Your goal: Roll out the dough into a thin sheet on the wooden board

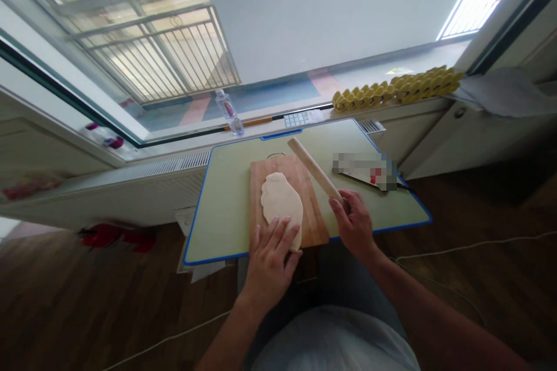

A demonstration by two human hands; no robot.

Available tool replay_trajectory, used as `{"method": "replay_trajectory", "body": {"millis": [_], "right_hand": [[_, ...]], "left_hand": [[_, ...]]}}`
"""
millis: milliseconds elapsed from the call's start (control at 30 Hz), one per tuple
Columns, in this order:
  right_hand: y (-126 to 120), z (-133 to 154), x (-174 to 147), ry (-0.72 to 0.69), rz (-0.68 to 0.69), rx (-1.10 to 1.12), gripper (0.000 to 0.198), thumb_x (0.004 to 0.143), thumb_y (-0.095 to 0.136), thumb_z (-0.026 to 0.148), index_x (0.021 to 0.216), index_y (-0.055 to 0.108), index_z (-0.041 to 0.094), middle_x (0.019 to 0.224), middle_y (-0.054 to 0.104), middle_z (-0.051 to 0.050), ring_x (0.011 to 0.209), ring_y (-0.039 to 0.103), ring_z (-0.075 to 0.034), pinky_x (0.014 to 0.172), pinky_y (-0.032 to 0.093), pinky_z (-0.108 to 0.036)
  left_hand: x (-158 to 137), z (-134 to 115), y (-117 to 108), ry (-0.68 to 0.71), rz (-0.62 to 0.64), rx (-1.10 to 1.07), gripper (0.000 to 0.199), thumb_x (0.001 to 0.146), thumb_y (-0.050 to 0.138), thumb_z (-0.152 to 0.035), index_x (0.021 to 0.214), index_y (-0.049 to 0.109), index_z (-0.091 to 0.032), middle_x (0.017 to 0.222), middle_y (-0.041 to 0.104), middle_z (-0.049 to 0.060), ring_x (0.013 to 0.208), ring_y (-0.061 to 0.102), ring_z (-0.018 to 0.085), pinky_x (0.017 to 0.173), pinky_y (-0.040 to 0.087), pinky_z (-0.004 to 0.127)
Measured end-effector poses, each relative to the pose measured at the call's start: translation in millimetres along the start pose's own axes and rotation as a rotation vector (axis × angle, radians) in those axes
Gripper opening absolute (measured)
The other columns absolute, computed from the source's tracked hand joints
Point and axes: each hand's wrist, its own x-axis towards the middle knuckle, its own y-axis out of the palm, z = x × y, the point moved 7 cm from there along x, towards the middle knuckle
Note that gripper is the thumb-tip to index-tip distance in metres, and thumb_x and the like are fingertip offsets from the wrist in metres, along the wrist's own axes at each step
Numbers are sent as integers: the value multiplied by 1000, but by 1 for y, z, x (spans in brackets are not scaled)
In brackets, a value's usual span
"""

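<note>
A flat, uneven sheet of pale dough (pixel 281 197) lies on a wooden cutting board (pixel 315 226). My left hand (pixel 270 255) rests on the near end of the dough, fingers stretched out and spread, its thumb beside the dough's near edge. In my right hand (pixel 354 220) is one end of a wooden rolling pin (pixel 315 168), held tilted up and away to the left. The pin is over the board's right side, apart from the dough. Under the board is a pale green table (pixel 230 179) with a blue edge.
Right of the board lies a blurred-out flat object (pixel 363 171). On the sill behind stand a clear plastic bottle (pixel 229 111) and yellow egg trays (pixel 395 90). A radiator (pixel 169 168) runs below the window. A white cable (pixel 474 249) crosses the floor.
</note>
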Motion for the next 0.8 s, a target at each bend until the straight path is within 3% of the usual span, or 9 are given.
{"method": "replay_trajectory", "body": {"millis": [200, 300, 367, 433, 500, 567, 667, 800], "right_hand": [[-1, -4, 0, 27, -3, -3, 28, 100, 57, 46, 112, 66, 22, 109, 65, -8, 92, 63, -23, 83, 52, -39], [-2, -3, 0, 22, -16, 2, 27, 100, 58, 46, 111, 66, 22, 108, 65, -7, 93, 63, -23, 86, 52, -39], [-2, -1, 1, 11, -21, 7, 26, 100, 58, 45, 111, 66, 23, 107, 65, -6, 95, 62, -23, 88, 51, -40], [-2, 0, 1, -2, -18, 10, 25, 100, 59, 44, 110, 66, 23, 107, 65, -6, 96, 62, -23, 90, 51, -40], [-1, 1, 1, -13, -12, 9, 24, 100, 59, 44, 111, 67, 23, 107, 65, -6, 98, 62, -24, 91, 50, -40], [0, 1, 0, -22, -5, 7, 23, 100, 60, 43, 111, 67, 23, 107, 65, -6, 99, 62, -24, 92, 50, -41], [0, 1, 0, -23, -2, 6, 22, 100, 60, 42, 111, 67, 23, 107, 65, -7, 99, 61, -24, 93, 50, -41], [-1, 1, 0, -9, -15, 9, 23, 99, 60, 42, 111, 67, 23, 108, 65, -7, 101, 62, -25, 94, 51, -42]], "left_hand": [[12, 4, -15, 16, -13, -39, 45, 105, 49, -46, 149, 58, -40, 163, 49, 1, 156, 38, 29, 131, 24, 61], [18, 10, -24, 54, 16, -107, 49, 100, 59, -52, 148, 59, -37, 161, 52, 4, 153, 42, 31, 129, 25, 63], [29, 16, -30, 112, 64, -173, 58, 92, 69, -58, 145, 61, -35, 158, 56, 5, 150, 46, 32, 129, 26, 62], [52, 28, -40, 120, 52, -242, 53, 91, 71, -59, 137, 67, -33, 151, 62, 4, 144, 52, 30, 127, 32, 55], [86, 54, -53, 2, -85, -281, 39, 95, 65, -49, 127, 72, -27, 137, 70, 7, 133, 60, 26, 120, 43, 44], [123, 86, -53, -212, -97, -186, 37, 91, 68, -42, 123, 72, -23, 125, 73, 10, 120, 66, 27, 110, 49, 41], [171, 119, -40, -407, 79, -131, 41, 78, 77, -44, 113, 72, -22, 119, 74, 10, 111, 67, 27, 97, 52, 36], [205, 128, -31, -392, 213, -218, 30, 63, 81, -40, 84, 71, -20, 86, 74, 4, 80, 68, 22, 70, 51, 30]]}}
